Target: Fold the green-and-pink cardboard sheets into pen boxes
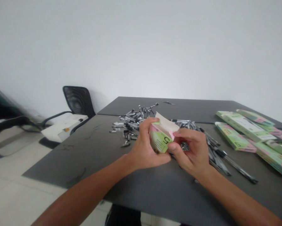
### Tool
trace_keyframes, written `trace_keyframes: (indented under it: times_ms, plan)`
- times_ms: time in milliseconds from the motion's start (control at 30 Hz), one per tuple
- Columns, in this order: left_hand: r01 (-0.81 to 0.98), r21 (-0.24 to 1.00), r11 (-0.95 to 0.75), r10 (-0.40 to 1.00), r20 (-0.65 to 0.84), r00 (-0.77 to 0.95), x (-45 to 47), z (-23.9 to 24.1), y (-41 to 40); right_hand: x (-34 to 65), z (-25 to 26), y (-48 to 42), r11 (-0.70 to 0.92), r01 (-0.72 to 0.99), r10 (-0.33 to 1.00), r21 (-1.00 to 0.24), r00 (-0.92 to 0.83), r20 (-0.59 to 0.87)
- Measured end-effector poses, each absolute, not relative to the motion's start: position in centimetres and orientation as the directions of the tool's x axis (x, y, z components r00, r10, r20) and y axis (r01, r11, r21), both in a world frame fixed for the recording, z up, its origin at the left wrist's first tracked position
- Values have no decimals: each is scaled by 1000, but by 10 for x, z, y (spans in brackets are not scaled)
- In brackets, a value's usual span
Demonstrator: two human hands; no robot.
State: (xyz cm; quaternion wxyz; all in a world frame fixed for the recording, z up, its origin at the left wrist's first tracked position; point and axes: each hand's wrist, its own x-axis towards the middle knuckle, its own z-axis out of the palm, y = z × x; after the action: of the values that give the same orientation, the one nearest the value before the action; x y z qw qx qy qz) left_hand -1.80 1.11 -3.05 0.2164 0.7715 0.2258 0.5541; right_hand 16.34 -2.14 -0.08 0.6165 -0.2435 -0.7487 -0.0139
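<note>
Holding the small box (160,139) from its left side, the left hand (144,149) is curved around it, only as far open as the box is wide, with the forefinger near the upper edge and the thumb stretched below. This grip probably serves to make the box steady, because the thin card could turn or bend under the fingers of the other hand. The right hand (194,149) is almost closed at its tips: thumb and forefinger pinch the pink edge at the open end, and this light hold seems suitable for a small piece of card. The white inner side of the flap (166,124) stands up, so the mouth is not covered, but what is inside I cannot tell. The box is in front of the person, over the desk (65,163), between the two hands. Many clear pens with dark caps (129,124) lie loosely behind and beside the hands, pointing in various directions, perhaps spread so that each is easy to reach. The green and pink boxes (239,138) lie on their flat sides at the right, some overlapping, apparently put apart so as not to mix with the pens.
</note>
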Motion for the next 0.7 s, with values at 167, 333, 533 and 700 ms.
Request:
trace_keyframes:
  times_ms: [167,333,533,700]
  plan:
    - [125,539,-833,550,778,304,-17,-30,12,164,0,-24,859,286,438,-425,22,899]
    - [223,501,-836,549,779,303,-16,-27,11,160,10,-29,768,160,605,-621,138,784]
    - [320,466,-825,551,787,276,-18,-20,9,159,21,-35,659,294,711,-693,58,701]
    - [365,453,-813,560,779,282,-17,-20,8,157,19,-34,650,276,730,-708,31,683]
